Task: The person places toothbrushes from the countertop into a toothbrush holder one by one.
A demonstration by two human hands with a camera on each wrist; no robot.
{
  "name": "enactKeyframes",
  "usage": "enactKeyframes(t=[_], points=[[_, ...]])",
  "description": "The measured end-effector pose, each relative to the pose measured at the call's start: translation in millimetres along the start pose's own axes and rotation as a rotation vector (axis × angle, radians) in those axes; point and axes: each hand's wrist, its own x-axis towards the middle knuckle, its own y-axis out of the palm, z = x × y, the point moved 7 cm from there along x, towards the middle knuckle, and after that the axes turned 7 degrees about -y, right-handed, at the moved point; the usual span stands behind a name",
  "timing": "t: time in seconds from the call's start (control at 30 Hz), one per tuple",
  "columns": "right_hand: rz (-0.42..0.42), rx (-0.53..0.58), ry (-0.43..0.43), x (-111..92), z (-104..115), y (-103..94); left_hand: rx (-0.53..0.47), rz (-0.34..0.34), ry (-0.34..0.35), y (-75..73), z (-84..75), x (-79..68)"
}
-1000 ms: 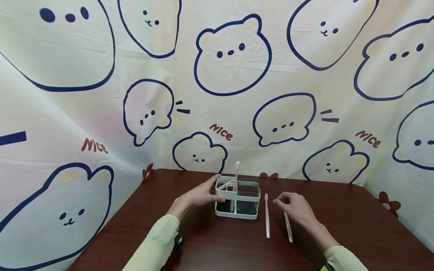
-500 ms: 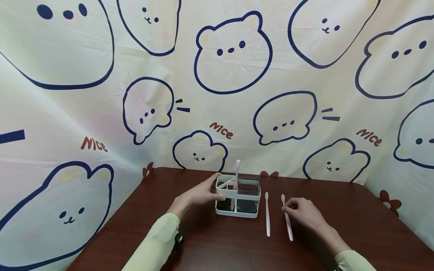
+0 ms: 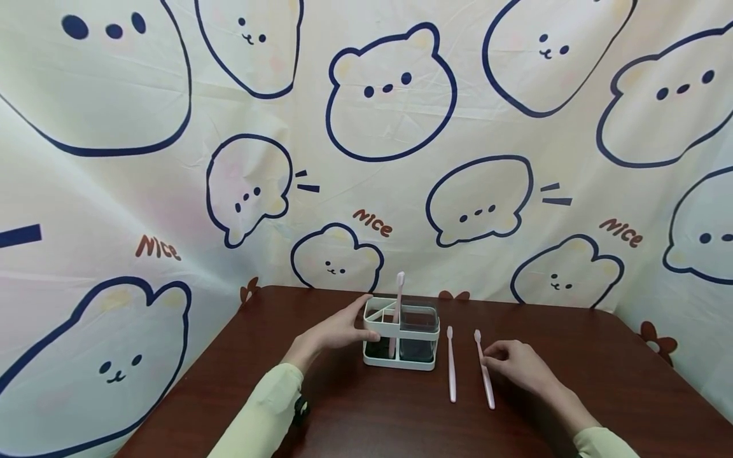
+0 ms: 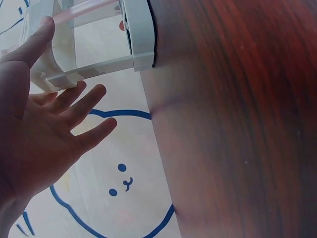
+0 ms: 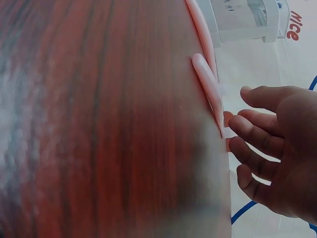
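Note:
In the head view, my left hand (image 3: 336, 326) grips the left end of a white toothbrush holder (image 3: 417, 335), thumb on its front and fingers round the side. A pink toothbrush (image 3: 399, 283) stands upright in one of the holder's compartments, and a clear cup (image 3: 420, 318) fills its right half. Two more pink toothbrushes lie on the table to the right: one toothbrush (image 3: 452, 375) close to the holder, another toothbrush (image 3: 488, 385) farther right. Beside that farther one is my right hand (image 3: 522, 364), fingers loosely bent and holding nothing; the right wrist view shows a gap between thumb and fingers.
Everything stands on a dark brown wooden table (image 3: 366, 420). A pale cloth (image 3: 395, 191) printed with cartoon bear faces hangs behind the table and along its sides.
My right hand has moved right and a little toward me, from over the farther toothbrush's head to beside its handle, uncovering the head. The left hand keeps its grip on the holder.

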Motion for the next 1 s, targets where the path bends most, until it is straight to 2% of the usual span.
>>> enactKeyframes(t=[0.3, 0.57, 1.0], points=[[0.004, -0.009, -0.003, 0.2, 1.1, 2.0, 0.009, 0.005, 0.005, 1.4, -0.3, 0.8], [0.019, -0.002, 0.030, -0.5, -2.2, 3.9, 0.018, -0.012, -0.007, -0.2, -0.1, 0.9], [0.044, 0.032, 0.081, -4.1, -6.6, 11.1, 0.013, -0.002, -0.002, 0.8, -1.1, -0.1]])
